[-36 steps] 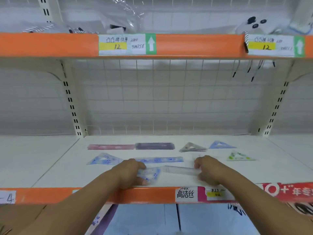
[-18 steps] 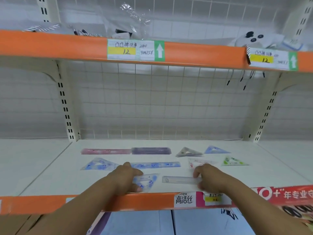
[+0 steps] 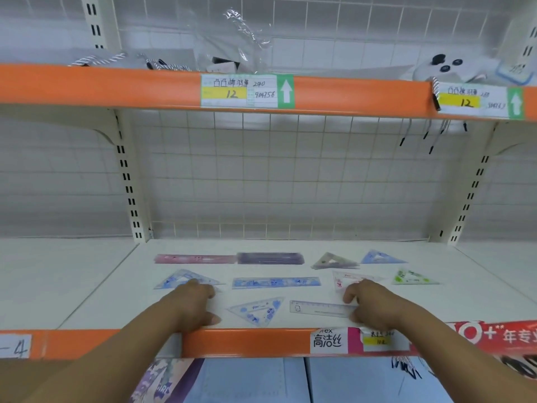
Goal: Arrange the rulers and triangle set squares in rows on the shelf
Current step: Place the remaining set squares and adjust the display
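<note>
Shop shelving, basically: a white metal shelf [image 3: 101, 286] with a glossy orange edge strip [image 3: 247, 341], backed by a white wire grid [image 3: 290, 175] with slotted uprights on either side. An orange-lipped upper shelf [image 3: 116, 85] is seen above, with a handwritten price label [image 3: 247, 91] stuck on it.

All the stationery is thin flat plastic, mostly see-through. At the back, a pink ruler [image 3: 194, 259] and a purple ruler [image 3: 270, 258] are laid end to end, followed by a grey set square [image 3: 334, 261] and a pale blue set square [image 3: 380, 257]. In the middle row a blue triangle [image 3: 174, 282], a blue patterned ruler [image 3: 276, 282], a red-printed set square [image 3: 345, 279] and a green set square [image 3: 412, 277] are lined up. Nearest the edge, a blue-dotted set square [image 3: 257, 311] is laid beside a clear ruler [image 3: 319, 309].

The clear ruler's right end is pinched between thumb and fingers of the right hand [image 3: 369, 303]. The fingers of the left hand [image 3: 191, 305] are bent over the blue triangle's near corner, with the thumb stuck out on bare shelf. Whether anything is gripped there can't be told.
</note>
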`<state>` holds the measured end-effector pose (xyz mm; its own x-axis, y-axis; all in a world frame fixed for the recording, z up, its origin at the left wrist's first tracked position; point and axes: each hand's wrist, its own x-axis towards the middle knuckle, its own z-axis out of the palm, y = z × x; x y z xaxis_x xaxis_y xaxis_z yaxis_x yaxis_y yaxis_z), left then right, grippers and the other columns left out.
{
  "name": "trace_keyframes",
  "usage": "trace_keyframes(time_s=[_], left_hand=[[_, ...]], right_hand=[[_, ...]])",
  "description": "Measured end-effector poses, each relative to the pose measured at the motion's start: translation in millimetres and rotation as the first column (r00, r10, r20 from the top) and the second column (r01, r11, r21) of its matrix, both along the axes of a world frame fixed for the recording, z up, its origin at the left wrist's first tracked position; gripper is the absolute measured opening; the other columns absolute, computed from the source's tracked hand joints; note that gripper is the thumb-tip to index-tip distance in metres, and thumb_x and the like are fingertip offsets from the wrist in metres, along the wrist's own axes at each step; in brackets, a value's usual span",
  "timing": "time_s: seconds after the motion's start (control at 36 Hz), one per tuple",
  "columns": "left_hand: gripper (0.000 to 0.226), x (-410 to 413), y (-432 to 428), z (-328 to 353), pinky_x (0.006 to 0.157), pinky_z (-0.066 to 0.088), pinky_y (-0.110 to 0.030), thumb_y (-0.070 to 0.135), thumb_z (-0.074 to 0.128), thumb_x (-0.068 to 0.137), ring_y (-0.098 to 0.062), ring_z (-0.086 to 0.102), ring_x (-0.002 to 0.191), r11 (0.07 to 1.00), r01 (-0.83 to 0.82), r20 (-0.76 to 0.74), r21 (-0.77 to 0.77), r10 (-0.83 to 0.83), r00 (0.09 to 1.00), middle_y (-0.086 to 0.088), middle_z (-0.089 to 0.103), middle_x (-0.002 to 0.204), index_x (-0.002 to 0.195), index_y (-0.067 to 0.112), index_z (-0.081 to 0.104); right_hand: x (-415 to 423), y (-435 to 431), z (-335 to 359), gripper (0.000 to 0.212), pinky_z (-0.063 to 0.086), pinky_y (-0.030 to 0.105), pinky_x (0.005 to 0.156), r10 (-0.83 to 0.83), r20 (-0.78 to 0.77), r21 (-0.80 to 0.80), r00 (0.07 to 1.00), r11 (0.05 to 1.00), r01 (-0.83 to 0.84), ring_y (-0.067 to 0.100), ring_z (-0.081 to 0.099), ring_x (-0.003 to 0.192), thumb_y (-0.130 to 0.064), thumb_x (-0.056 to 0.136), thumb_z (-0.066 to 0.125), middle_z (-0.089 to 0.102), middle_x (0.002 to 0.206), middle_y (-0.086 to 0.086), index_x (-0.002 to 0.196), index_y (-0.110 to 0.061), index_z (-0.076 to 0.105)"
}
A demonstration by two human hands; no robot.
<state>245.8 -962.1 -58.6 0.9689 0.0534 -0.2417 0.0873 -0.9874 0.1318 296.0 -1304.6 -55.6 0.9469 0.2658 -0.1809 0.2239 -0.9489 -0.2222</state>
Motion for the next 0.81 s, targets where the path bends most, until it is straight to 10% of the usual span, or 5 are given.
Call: trace_keyframes(time_s=[0.81], left_hand=[[0.074,0,22,-9,0.105,0.038,-0.031,0.052,0.068,0.081,-0.023,0.044,0.125,0.984,-0.163,-0.037,-0.073,0.161,0.986,-0.008,0.031,0.140,0.139,0.026,0.031]], right_hand=[[12,5,0,0.022,0.035,0.015,0.065,0.080,-0.023,-0.008,0.996,0.997,-0.081,0.010,0.047,0.089,-0.022,0.088,0.058,0.047,0.101,-0.009,0.104,-0.029,0.046]])
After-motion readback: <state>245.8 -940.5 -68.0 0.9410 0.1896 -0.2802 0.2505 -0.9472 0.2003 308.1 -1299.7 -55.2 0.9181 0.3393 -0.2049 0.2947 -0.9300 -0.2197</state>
